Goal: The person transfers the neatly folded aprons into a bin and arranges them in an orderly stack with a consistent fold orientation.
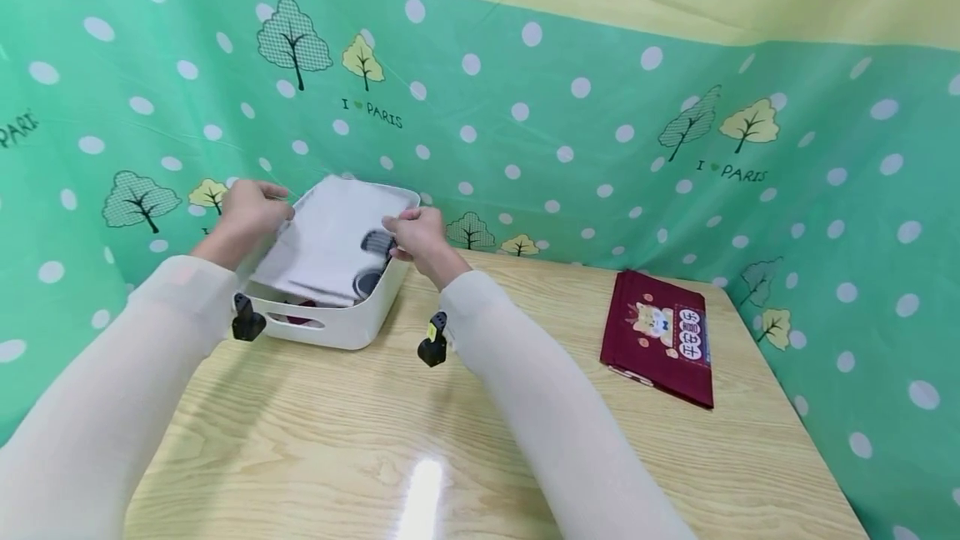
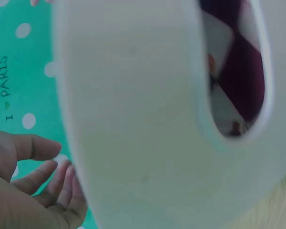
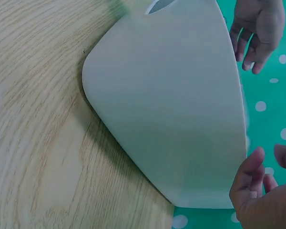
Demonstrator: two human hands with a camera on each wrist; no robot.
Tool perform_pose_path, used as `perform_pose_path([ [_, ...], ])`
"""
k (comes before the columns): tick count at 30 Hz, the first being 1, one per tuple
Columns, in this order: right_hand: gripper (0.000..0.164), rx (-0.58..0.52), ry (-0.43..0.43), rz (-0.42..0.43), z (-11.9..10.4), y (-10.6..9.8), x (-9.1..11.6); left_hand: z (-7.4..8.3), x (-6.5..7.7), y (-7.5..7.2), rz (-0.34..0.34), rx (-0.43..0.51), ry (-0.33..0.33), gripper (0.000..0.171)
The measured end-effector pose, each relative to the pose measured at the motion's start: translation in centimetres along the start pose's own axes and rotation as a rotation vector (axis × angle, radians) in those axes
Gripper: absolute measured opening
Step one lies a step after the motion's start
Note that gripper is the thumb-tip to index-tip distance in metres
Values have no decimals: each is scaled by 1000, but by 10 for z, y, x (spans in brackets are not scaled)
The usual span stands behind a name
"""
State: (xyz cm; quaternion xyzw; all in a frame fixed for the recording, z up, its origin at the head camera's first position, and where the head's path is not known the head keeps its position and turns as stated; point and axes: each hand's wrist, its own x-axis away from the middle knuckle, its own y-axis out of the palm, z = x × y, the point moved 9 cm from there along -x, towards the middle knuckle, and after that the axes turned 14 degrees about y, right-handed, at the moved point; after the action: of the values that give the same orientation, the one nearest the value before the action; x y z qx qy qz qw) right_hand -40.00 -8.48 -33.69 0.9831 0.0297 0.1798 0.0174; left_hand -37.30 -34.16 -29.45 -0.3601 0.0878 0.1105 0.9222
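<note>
A white plastic basket (image 1: 360, 327) with an oval handle slot stands at the back left of the table. On top of its contents lies a flat white item (image 1: 337, 223) with dark grey shapes at its right edge; its kind is unclear. At the basket's left rim is my left hand (image 1: 251, 211), its fingers loosely bent and apart in the left wrist view. My right hand (image 1: 422, 238) is over the right rim, beside the flat item's edge. The right wrist view shows its thumb and fingers (image 3: 250, 174) separated. Dark red and white material (image 2: 240, 71) shows through the slot.
A folded dark red cloth item (image 1: 660, 336) with a cartoon animal and white lettering lies on the right of the wooden table (image 1: 322, 440). A green dotted curtain (image 1: 540, 140) hangs close behind the basket and along both sides.
</note>
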Motion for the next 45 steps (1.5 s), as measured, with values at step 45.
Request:
perform_pose_path([
  [45, 20, 199, -160, -111, -8, -75, 7, 89, 23, 91, -96, -94, 344, 37],
])
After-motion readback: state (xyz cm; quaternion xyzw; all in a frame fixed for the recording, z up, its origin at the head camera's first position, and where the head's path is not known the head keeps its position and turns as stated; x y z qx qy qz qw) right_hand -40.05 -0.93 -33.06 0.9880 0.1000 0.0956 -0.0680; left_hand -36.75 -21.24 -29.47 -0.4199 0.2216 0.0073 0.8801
